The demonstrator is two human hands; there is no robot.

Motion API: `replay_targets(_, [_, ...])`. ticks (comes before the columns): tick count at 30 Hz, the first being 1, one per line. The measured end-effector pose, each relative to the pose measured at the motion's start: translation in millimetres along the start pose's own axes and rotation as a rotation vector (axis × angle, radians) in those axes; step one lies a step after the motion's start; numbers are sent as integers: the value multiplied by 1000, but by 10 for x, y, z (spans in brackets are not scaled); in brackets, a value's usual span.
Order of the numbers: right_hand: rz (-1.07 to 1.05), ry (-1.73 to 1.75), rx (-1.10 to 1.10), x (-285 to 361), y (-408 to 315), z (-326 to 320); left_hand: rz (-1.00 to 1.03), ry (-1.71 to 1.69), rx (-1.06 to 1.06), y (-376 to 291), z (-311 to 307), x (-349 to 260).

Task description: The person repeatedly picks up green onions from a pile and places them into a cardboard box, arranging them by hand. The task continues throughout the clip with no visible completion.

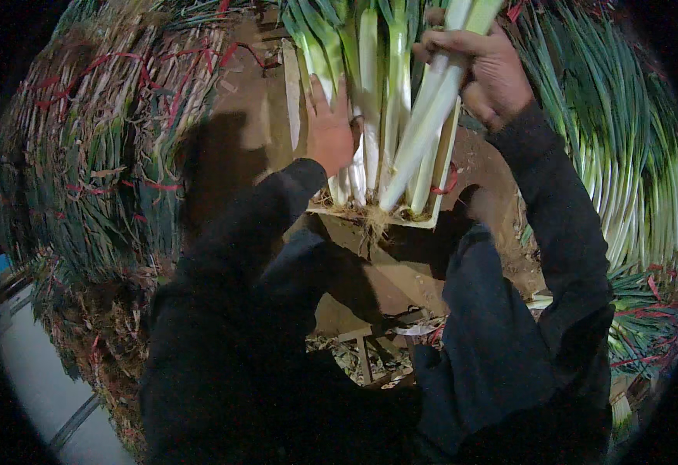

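Observation:
Several long green onions (372, 110) lie side by side in a shallow wooden tray (292, 96), white root ends towards me. My left hand (330, 125) rests on the stalks at the tray's left with its fingers spread, gripping nothing that I can see. Up at the tray's right side, my right hand (472, 70) is closed around thick green onion stalks (426, 125). These slant down to the left across the others, and their hairy roots (376, 224) hang over the tray's near edge. The leaf tops run out of view at the top.
A tall stack of dried-looking green onion bundles (123, 128), bound with red ties, stands on the left. Fresh-looking green onions (612, 151) are piled on the right, with a red-tied bundle (641, 325) below. Between my knees is a small wooden frame (365, 354) among leaf scraps.

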State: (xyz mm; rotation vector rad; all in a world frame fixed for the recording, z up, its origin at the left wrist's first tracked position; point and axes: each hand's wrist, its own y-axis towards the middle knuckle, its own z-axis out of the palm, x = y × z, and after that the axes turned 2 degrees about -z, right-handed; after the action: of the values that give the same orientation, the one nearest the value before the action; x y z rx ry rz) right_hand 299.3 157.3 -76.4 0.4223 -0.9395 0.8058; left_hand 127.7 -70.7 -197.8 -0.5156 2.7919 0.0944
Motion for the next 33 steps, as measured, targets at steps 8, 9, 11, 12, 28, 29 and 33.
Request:
replay_targets(8, [241,-748,-36,-1172,389,222,-7,-93,-64,-18,-6,3])
replay_targets(9, [225,-1061,18,-1261,373,209,-7,-97,-63,-25,11,21])
replay_targets(11, [117,-1272,-24,-1416,326,216,49,-84,-81,-38,43,63])
replay_targets(12, [69,-1307,-44,-1473,301,224,40,-106,-77,-39,54,85])
replay_targets(28, [110,-1398,54,-1742,-19,44,-251,-657,-243,83,125,7])
replay_targets(29, [169,-1305,-4,-1719,-22,52,-273,-639,-252,77,118,-28])
replay_targets(33, [57,-1415,362,-1498,-22,89,-274,-926,-137,108,92,-81])
